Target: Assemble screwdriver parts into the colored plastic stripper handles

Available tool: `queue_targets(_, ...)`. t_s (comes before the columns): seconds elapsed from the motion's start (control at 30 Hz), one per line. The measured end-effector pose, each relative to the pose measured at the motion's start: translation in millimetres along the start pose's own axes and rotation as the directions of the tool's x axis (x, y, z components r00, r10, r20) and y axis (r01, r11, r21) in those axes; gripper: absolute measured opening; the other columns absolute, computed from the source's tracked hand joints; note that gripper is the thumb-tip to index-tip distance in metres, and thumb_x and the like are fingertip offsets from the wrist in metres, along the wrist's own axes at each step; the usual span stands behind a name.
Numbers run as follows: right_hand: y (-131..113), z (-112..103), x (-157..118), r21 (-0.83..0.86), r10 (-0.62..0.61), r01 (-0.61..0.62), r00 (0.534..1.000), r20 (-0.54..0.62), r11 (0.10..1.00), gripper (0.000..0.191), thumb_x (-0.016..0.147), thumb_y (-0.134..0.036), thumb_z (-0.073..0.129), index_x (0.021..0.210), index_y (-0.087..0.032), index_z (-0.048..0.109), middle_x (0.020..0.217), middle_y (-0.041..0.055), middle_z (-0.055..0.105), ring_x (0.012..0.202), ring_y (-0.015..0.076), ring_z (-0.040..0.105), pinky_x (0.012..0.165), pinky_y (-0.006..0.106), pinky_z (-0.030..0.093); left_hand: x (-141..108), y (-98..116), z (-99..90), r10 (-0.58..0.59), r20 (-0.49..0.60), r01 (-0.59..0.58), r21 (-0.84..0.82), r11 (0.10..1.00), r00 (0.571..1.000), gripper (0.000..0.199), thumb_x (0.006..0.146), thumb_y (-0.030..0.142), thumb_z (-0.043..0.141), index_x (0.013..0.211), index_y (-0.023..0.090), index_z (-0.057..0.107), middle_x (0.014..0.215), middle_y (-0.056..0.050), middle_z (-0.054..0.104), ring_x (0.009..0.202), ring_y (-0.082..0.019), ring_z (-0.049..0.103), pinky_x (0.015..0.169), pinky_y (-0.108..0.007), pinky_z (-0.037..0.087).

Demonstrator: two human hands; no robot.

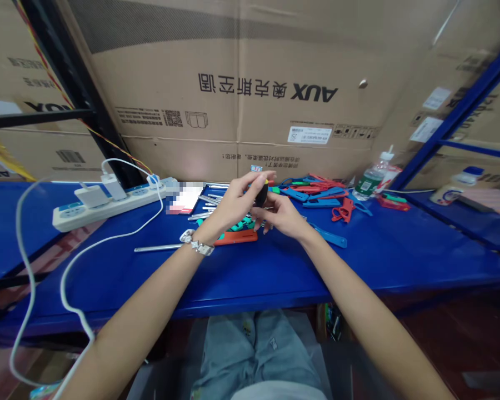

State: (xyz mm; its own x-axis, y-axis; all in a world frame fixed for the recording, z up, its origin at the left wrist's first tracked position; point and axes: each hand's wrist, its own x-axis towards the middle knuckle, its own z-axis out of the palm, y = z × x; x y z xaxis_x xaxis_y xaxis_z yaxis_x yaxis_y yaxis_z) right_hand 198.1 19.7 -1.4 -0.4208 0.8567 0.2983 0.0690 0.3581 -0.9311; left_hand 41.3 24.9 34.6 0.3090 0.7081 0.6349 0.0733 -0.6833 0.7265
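Note:
My left hand (239, 194) closes its fingers round the upper part of a black screwdriver handle (261, 194) with a yellow end, held upright over the table. Just below, my right hand (283, 215) is closed round the lower end, its fingertips bunched together. The screwdriver's tip and whatever it touches are hidden behind my fingers. Under my hands lie an orange plastic strip (239, 238) and small green plastic pieces (244, 224). Several metal rods (210, 201) are scattered left of my hands, and a longer metal rod (156, 248) lies nearer to me.
Red and blue plastic parts (325, 191) are heaped at the right, with a single blue strip (330, 236) closer. A green-labelled bottle (370, 178) stands behind. At left lie a white power strip (108, 204) and its looping cable (104, 240). Cardboard boxes (250, 55) wall the back.

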Motion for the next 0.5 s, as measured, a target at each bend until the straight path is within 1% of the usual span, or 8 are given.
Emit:
queue_targets(0.07, 3, 6, 1, -0.031, -0.008, 0.007, 0.998, -0.06, 1.0, 0.044, 0.073, -0.057, 0.082, 0.086, -0.023, 0.056, 0.071, 0.0, 0.065, 0.055, 0.0207, 0.069, 0.041, 0.031, 0.05, -1, -2, 7.1, -0.008, -0.138, 0.012, 0.028, 1.0, 0.99, 0.03, 0.089, 0.046, 0.074, 0.104, 0.021, 0.071, 0.103, -0.008, 0.075, 0.096, -0.019, 0.07, 0.082, -0.031, 0.055)
queue_targets(0.13, 7, 12, 3, -0.057, -0.004, -0.002, 0.993, -0.12, 0.998, 0.044, 0.072, -0.055, 0.083, 0.081, -0.024, 0.053, 0.066, -0.0012, 0.062, 0.052, 0.0213, 0.067, 0.039, 0.031, 0.048, -1, -5, 13.7, -0.015, -0.261, 0.022, 0.021, 1.0, 0.965, 0.036, 0.075, 0.044, 0.087, 0.092, 0.02, 0.067, 0.089, -0.005, 0.073, 0.083, -0.017, 0.068, 0.073, -0.029, 0.054)
queue_targets(0.2, 10, 17, 3, -0.055, -0.009, -0.002, 0.982, -0.187, 0.998, 0.044, 0.072, -0.052, 0.084, 0.079, -0.025, 0.051, 0.063, -0.0026, 0.059, 0.049, 0.0208, 0.066, 0.038, 0.031, 0.046, -2, -6, 16.6, -0.039, -0.291, 0.032, -0.028, 0.999, 0.956, 0.038, 0.071, 0.044, 0.09, 0.083, 0.019, 0.063, 0.079, -0.002, 0.071, 0.073, -0.016, 0.067, 0.068, -0.028, 0.054)
queue_targets(0.27, 10, 17, 2, -0.043, -0.027, 0.018, 0.978, -0.205, 0.999, 0.044, 0.072, -0.05, 0.085, 0.085, -0.025, 0.052, 0.066, -0.0028, 0.06, 0.048, 0.0195, 0.065, 0.038, 0.031, 0.045, -2, -5, 14.8, -0.054, -0.231, 0.037, -0.079, 0.996, 0.971, 0.033, 0.078, 0.045, 0.085, 0.084, 0.019, 0.066, 0.08, -0.004, 0.073, 0.074, -0.016, 0.068, 0.068, -0.029, 0.055)
queue_targets(0.3, 8, 15, 1, -0.035, -0.035, 0.029, 0.982, -0.186, 0.999, 0.043, 0.073, -0.05, 0.085, 0.09, -0.025, 0.054, 0.069, -0.0021, 0.062, 0.048, 0.0192, 0.065, 0.038, 0.031, 0.046, -3, -4, 12.4, -0.053, -0.177, 0.038, -0.086, 0.996, 0.983, 0.029, 0.083, 0.044, 0.08, 0.087, 0.018, 0.068, 0.084, -0.005, 0.075, 0.077, -0.017, 0.07, 0.07, -0.029, 0.055)
queue_targets(0.37, 3, 9, -1, -0.017, -0.04, 0.038, 0.994, -0.104, 0.999, 0.044, 0.077, -0.054, 0.081, 0.096, -0.024, 0.056, 0.077, 0.0007, 0.066, 0.053, 0.0194, 0.067, 0.04, 0.03, 0.048, -4, -2, 6.1, -0.037, -0.057, 0.033, -0.064, 0.997, 0.998, 0.025, 0.093, 0.043, 0.068, 0.094, 0.018, 0.072, 0.095, -0.008, 0.077, 0.083, -0.018, 0.071, 0.072, -0.029, 0.056)
queue_targets(0.43, -2, 3, -2, -0.015, -0.034, 0.033, 0.999, -0.032, 0.999, 0.044, 0.079, -0.061, 0.076, 0.095, -0.023, 0.06, 0.081, 0.0031, 0.069, 0.059, 0.0202, 0.069, 0.042, 0.03, 0.049, -5, 0, 0.6, -0.029, 0.043, 0.03, -0.025, 0.999, 0.999, 0.027, 0.1, 0.041, 0.057, 0.1, 0.02, 0.073, 0.104, -0.008, 0.078, 0.086, -0.018, 0.072, 0.07, -0.028, 0.056)
queue_targets(0.5, -6, -2, -2, -0.041, -0.03, 0.029, 1.0, -0.009, 0.999, 0.047, 0.078, -0.064, 0.075, 0.091, -0.021, 0.062, 0.078, 0.0032, 0.069, 0.06, 0.0199, 0.069, 0.043, 0.029, 0.048, -5, 0, -1.1, -0.028, 0.086, 0.028, 0.004, 1.0, 0.996, 0.03, 0.104, 0.04, 0.049, 0.102, 0.021, 0.072, 0.108, -0.008, 0.077, 0.089, -0.018, 0.072, 0.073, -0.028, 0.056)
